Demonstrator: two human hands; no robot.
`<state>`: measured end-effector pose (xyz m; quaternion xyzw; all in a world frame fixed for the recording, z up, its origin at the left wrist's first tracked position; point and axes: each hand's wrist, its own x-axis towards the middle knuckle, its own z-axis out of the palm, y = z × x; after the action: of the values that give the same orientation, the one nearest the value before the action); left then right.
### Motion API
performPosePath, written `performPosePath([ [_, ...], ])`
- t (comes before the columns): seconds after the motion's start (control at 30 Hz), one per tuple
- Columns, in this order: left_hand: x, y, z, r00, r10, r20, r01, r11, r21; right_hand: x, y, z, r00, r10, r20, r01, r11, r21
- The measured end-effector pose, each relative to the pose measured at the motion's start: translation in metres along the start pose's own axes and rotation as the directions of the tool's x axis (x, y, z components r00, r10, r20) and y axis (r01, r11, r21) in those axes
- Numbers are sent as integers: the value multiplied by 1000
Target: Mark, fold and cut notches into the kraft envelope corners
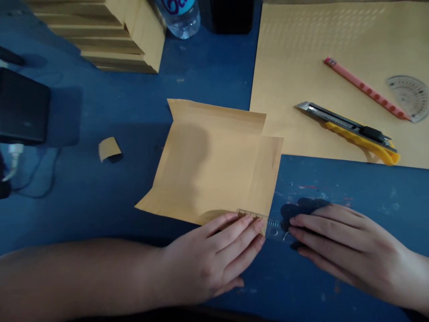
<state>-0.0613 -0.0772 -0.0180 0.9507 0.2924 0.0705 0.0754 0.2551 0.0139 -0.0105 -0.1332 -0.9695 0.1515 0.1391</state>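
Bare hands (214, 259), sleeveless forearms

- Folded tan paper piece (214, 165), flaps creased upward, lies flat under my left fingertips.
- Clear ruler (276, 229) lies between my hands, partly tucked beneath the paper.

We see one work surface only: a blue table (208, 71), paint scuffed, w/ small pale and reddish flecks toward the near right. No walls, floor or windows in view. Light is dim and uneven; the left side sits darker, w/ soft shadows under objects. A large tan sheet (301, 53) covers the far right of the table. A stack of tan cardboard pieces (100, 40) sits at the far left. A dark box (22, 107) lies at the left edge. A clear bottle (181, 18) stands at the far edge, top cropped.
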Motion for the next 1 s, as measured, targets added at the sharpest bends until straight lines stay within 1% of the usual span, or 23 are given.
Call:
performPosePath([
  [0.07, 0, 0, 0, 1000, 0, -5, 0, 1000, 9, 2, 0, -1, 1000, -12, -12, 12, 1000, 15],
  [0.3, 1, -1, 0, 1000, -5, 2, 5, 1000, -26, 6, 1, -3, 1000, 6, -27, -5, 998, 61],
  [0.47, 0, -1, 1, 1000, -10, -12, 10, 999, -49, 2, 2, 0, 1000, -25, 5, 25, 998, 51],
  [0.63, 1, -2, 1, 1000, -20, -7, 19, 998, -58, 1, 2, 0, 1000, -18, 20, 17, 999, 40],
  [0.87, -1, 0, 2, 1000, -3, 5, 3, 999, -33, 3, 3, -1, 999, -31, 22, 30, 999, 30],
  [1.0, -1, 1, 1, 1000, 3, 15, -3, 1000, 14, 3, 3, -3, 999, -25, 23, 25, 999, 22],
])
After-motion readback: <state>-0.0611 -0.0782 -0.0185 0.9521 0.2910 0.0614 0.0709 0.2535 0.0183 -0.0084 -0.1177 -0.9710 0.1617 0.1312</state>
